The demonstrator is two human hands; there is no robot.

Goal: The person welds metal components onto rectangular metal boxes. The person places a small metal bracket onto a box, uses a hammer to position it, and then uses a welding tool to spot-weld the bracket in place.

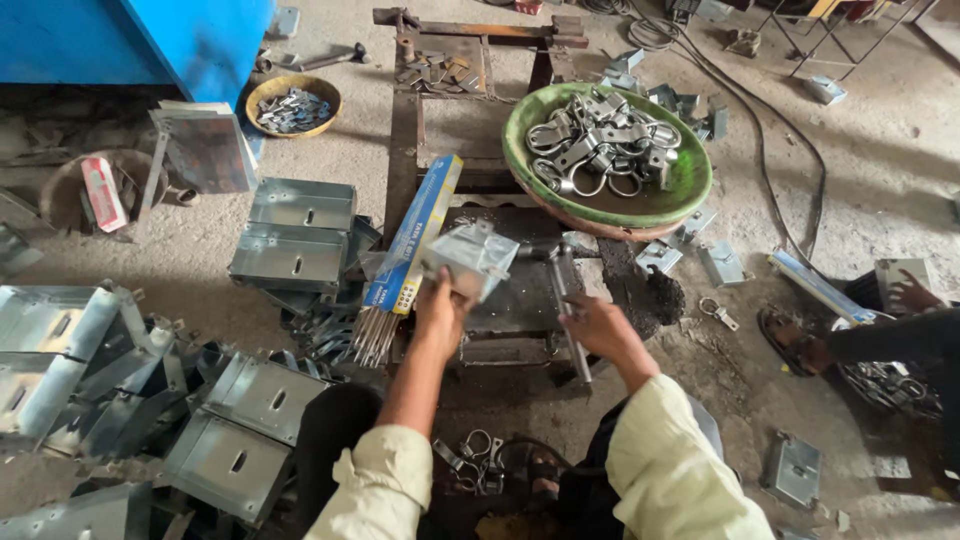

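Galvanised sheet-metal box [468, 258] sits tilted on the steel worktop [520, 300], my left hand [440, 312] gripping its near edge, my right hand [597, 325] closed round a hammer [562, 300]; I judge a glancing blow could skid the box or catch my fingers [452, 290].

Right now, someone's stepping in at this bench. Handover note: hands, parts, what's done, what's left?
Left hand: gripping a small galvanised sheet-metal box, held tilted over the steel work plate.
Right hand: closed on the handle of a metal hammer, head near the box.
Supplies: green basin of metal ring clamps beyond the plate; blue pack of welding rods left of the box.
Stacks of sheet-metal boxes lie on the floor to the left; whether finished cannot be told.
The box in hand is not yet set down.
Another person's hand is at far right.
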